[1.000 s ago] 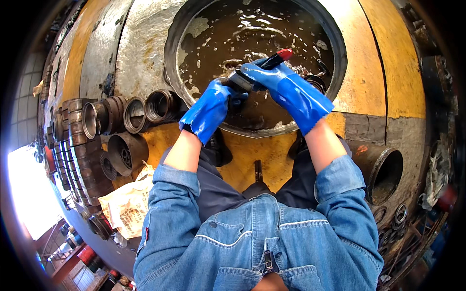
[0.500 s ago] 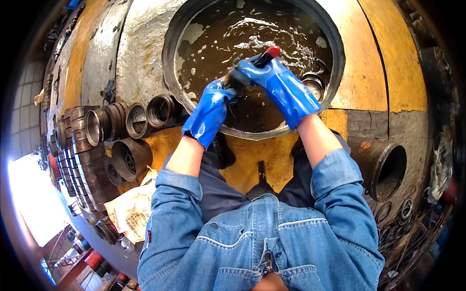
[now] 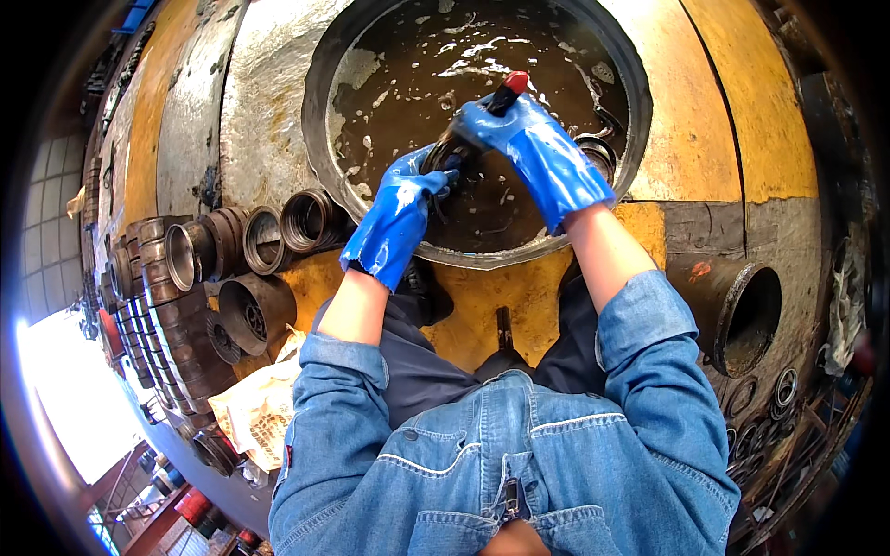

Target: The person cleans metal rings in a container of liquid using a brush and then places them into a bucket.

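Both my hands wear blue rubber gloves over a round black tub (image 3: 642, 102) of murky brown liquid with foam. My right hand (image 3: 533, 153) is closed on a brush (image 3: 507, 94) with a black, red-tipped handle that points up and away. Its bristle end is blurred and mostly hidden by the glove. My left hand (image 3: 397, 213) grips a dark, wet metal ring (image 3: 445, 156), tilted above the liquid, and the brush end meets it there. Inside the tub, near its right wall, metal rings (image 3: 598, 153) stick up partly out of the liquid, beside my right glove.
Left of the tub stand metal rings (image 3: 311, 221) and several stacked cylindrical parts (image 3: 171, 343). A paper sack (image 3: 255, 408) lies by my left elbow. At the right is a large pipe section (image 3: 714, 301), with more rings (image 3: 783, 389) behind it. Yellow-and-grey metal plates (image 3: 723, 120) cover the floor.
The brush and my right hand have shifted slightly up and left over the tub. My left hand has turned the ring a little, so more of its curve shows.
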Motion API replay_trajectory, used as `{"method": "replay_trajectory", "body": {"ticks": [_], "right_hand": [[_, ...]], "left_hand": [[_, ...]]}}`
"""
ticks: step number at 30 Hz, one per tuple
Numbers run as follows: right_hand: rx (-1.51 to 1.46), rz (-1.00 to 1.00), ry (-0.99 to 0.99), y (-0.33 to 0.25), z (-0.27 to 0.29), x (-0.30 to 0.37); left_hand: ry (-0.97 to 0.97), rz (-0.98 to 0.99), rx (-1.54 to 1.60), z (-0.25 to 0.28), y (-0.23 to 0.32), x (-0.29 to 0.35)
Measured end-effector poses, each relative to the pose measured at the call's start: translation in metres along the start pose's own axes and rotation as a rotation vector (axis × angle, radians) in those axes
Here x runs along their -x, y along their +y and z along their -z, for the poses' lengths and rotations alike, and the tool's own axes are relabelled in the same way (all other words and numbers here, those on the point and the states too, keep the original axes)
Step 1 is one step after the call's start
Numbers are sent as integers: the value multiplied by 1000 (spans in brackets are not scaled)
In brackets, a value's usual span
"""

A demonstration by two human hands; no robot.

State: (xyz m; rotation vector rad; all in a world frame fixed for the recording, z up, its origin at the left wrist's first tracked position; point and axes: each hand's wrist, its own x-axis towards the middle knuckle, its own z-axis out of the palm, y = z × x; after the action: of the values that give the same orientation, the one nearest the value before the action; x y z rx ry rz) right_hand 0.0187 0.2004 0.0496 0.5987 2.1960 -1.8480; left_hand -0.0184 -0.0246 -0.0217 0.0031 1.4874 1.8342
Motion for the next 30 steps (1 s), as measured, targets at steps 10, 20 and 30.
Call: {"method": "replay_trajectory", "body": {"ticks": [10, 20, 30], "right_hand": [[141, -37, 57, -1, -8, -5], [484, -159, 153, 52, 13, -19], [72, -19, 402, 7, 49, 33]], "left_hand": [[62, 19, -46, -17, 12, 11], [12, 182, -181, -23, 9, 6], [-89, 18, 80, -28, -6, -12]]}}
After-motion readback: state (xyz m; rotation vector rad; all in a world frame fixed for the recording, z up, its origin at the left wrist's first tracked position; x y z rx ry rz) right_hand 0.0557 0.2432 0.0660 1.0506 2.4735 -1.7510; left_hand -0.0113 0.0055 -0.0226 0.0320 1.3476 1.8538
